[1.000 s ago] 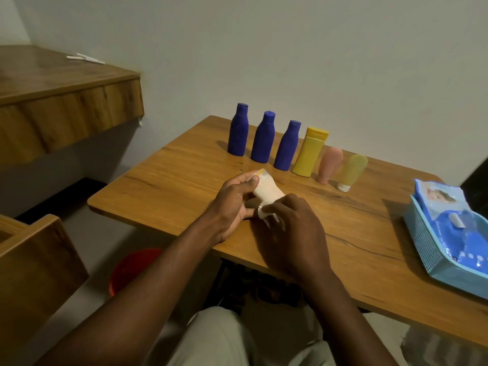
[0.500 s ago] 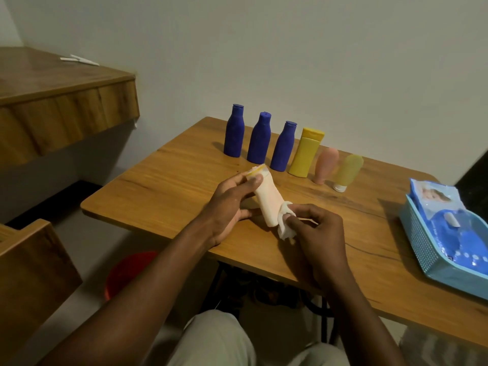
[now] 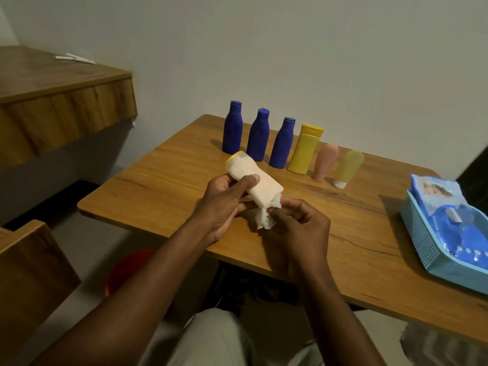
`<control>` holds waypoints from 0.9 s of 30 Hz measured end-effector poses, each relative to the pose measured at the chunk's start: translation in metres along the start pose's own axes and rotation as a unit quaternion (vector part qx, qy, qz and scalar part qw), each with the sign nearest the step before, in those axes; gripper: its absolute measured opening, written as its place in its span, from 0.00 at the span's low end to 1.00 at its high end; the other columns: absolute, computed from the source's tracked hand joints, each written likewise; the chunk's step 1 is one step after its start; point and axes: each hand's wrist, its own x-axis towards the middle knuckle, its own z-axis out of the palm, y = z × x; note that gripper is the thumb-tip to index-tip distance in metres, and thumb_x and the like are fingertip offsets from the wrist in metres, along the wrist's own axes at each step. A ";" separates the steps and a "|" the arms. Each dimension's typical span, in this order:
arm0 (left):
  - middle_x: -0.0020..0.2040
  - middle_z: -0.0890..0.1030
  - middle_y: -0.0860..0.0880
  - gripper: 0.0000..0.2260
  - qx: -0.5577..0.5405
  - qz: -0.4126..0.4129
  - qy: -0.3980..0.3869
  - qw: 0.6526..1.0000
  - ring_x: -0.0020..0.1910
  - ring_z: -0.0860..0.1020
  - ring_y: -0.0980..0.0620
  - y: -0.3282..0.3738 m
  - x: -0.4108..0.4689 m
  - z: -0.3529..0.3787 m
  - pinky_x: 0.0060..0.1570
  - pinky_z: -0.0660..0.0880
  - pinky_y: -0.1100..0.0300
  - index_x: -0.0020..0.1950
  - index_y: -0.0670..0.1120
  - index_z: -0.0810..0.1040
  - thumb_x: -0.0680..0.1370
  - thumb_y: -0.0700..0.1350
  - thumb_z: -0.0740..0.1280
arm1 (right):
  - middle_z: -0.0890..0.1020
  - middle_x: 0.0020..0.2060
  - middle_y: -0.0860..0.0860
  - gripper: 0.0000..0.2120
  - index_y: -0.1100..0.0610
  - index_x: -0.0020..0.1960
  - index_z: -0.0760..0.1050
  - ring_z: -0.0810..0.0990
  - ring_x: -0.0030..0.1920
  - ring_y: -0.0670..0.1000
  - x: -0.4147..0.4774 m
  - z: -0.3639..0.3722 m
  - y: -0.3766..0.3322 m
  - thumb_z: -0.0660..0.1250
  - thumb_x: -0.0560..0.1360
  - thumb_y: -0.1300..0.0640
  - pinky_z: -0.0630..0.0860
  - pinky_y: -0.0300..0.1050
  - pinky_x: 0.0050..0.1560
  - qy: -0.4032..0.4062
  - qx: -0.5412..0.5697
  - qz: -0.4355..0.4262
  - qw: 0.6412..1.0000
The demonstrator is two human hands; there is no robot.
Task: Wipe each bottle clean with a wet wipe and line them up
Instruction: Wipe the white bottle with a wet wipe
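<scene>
Pale cream bottle (image 3: pixel 252 180), yellow-capped, held tilted.

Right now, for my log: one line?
left hand: holds cream bottle | right hand: wipe at its base | row: six bottles

The bench (image 3: pixel 158 186) lies open on its left part and across the stretch from the middle to the basket (image 3: pixel 420 239) at the right edge, while six bottles (image 3: pixel 284 143) in a close row bar the far side, leaving a free far strip right of the last one.
</scene>
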 end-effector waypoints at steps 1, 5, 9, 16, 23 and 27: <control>0.57 0.87 0.44 0.11 0.001 0.001 -0.006 1.000 0.58 0.86 0.47 0.000 -0.001 0.000 0.55 0.85 0.46 0.62 0.44 0.79 0.81 0.40 0.72 | 0.87 0.47 0.52 0.08 0.57 0.51 0.83 0.87 0.46 0.52 0.003 -0.001 -0.003 0.71 0.76 0.67 0.84 0.49 0.37 0.009 0.010 0.007 1.000; 0.57 0.87 0.43 0.13 0.017 0.007 -0.021 1.000 0.56 0.87 0.47 0.001 -0.004 0.003 0.47 0.85 0.51 0.64 0.43 0.78 0.80 0.40 0.72 | 0.87 0.45 0.48 0.09 0.55 0.52 0.84 0.87 0.48 0.52 0.015 -0.007 -0.009 0.71 0.76 0.66 0.85 0.58 0.43 0.045 0.028 0.024 0.998; 0.57 0.87 0.44 0.13 0.009 0.013 -0.008 1.000 0.57 0.86 0.46 0.000 -0.002 0.001 0.51 0.85 0.48 0.64 0.43 0.79 0.80 0.41 0.72 | 0.88 0.43 0.50 0.07 0.60 0.52 0.84 0.88 0.44 0.50 -0.001 -0.002 -0.006 0.71 0.75 0.68 0.84 0.47 0.37 0.001 0.041 0.029 0.999; 0.60 0.86 0.42 0.15 0.024 0.011 -0.032 0.999 0.58 0.86 0.45 0.001 -0.005 0.001 0.49 0.85 0.49 0.66 0.43 0.78 0.80 0.40 0.72 | 0.87 0.38 0.51 0.11 0.61 0.56 0.80 0.87 0.38 0.49 -0.002 -0.003 -0.012 0.70 0.75 0.70 0.81 0.42 0.29 0.028 0.073 0.027 0.997; 0.60 0.86 0.44 0.16 0.062 0.009 -0.071 0.996 0.58 0.86 0.48 -0.001 -0.008 0.003 0.50 0.85 0.52 0.66 0.44 0.78 0.79 0.41 0.72 | 0.85 0.50 0.41 0.12 0.52 0.58 0.82 0.84 0.52 0.40 0.009 -0.018 -0.007 0.67 0.79 0.65 0.83 0.38 0.44 0.066 -0.051 -0.078 0.993; 0.57 0.87 0.47 0.13 0.084 0.012 -0.064 0.994 0.57 0.86 0.49 -0.001 -0.008 0.002 0.51 0.85 0.51 0.64 0.48 0.80 0.79 0.43 0.73 | 0.83 0.59 0.41 0.16 0.53 0.63 0.82 0.80 0.60 0.37 -0.003 -0.017 0.002 0.65 0.80 0.67 0.79 0.33 0.55 0.037 -0.104 -0.126 0.986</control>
